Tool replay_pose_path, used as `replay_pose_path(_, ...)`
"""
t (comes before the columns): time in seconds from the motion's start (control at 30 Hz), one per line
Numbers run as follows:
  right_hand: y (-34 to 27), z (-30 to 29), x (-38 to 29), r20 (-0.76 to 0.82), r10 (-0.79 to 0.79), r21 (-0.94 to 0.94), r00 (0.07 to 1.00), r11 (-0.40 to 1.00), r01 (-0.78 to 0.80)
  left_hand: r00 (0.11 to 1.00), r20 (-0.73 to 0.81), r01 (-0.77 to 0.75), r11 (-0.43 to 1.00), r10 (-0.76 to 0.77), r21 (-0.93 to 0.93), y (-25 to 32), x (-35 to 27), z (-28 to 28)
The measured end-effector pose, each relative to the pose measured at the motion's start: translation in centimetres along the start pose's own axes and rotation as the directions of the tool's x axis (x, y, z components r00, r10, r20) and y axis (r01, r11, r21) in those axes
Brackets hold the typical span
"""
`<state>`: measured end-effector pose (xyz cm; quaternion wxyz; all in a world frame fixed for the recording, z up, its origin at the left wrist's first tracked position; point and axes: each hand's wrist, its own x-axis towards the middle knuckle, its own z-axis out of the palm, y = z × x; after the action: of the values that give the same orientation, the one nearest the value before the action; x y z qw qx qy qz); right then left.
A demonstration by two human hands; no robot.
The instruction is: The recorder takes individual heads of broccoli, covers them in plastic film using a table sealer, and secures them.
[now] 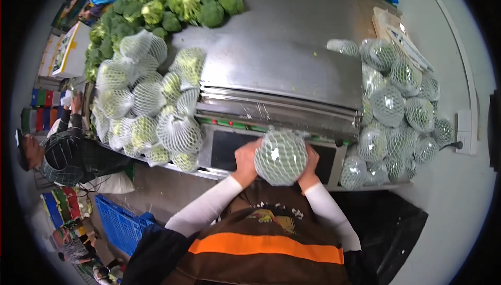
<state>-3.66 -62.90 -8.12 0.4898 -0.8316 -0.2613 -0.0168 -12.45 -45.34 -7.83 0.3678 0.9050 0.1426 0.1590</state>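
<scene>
Between my left hand [246,162] and my right hand [310,164] is a broccoli head [280,157] in a white foam net, covered with shiny clear film. My hands grip it from both sides, above the front of a steel wrapping machine [270,109]; the fingers are partly hidden behind it. Dark plates [231,150] show on the machine's front. To my left lie several broccoli heads in foam nets [146,97], piled together. On my right is a pile of netted heads in glossy film [387,105].
Bare broccoli heads [168,9] are heaped at the back left of the steel table [282,18]. A person in a plaid top [66,156] works at the left. Blue plastic crates [121,222] stand on the floor. A wall [450,89] borders the right side.
</scene>
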Motion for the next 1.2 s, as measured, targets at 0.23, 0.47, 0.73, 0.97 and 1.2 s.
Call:
replay_pose_path(0.23,-13.6,-9.6,6.0,0.418,-0.357,0.106,0.836,0.933,0.345,0.687,0.716,0.727,0.095,-0.126,-0.680,2.3,1.5,-6.3)
replay_pose_path(0.47,-19.7,-15.8,8.8,0.496,-0.625,0.354,0.603,0.779,0.517,0.554,0.781,0.726,0.292,0.289,-0.623,9.7,3.9,-9.2)
replay_pose_path(0.73,-13.5,-6.8,10.3,0.773,-0.125,0.356,0.623,0.897,-0.262,0.753,0.627,0.586,0.230,0.197,-0.777,8.0,1.9,-8.3)
replay_pose_path(0.97,-4.4,-6.3,3.7,0.807,0.367,0.057,0.462,0.731,-0.680,0.783,0.552,0.589,0.054,-0.286,-0.807,8.4,0.2,-10.7)
replay_pose_path(1.2,-10.8,-8.1,4.1,0.778,0.058,0.039,0.626,0.989,-0.140,0.884,0.464,0.349,0.745,-0.059,-0.569,9.7,-0.7,-12.2)
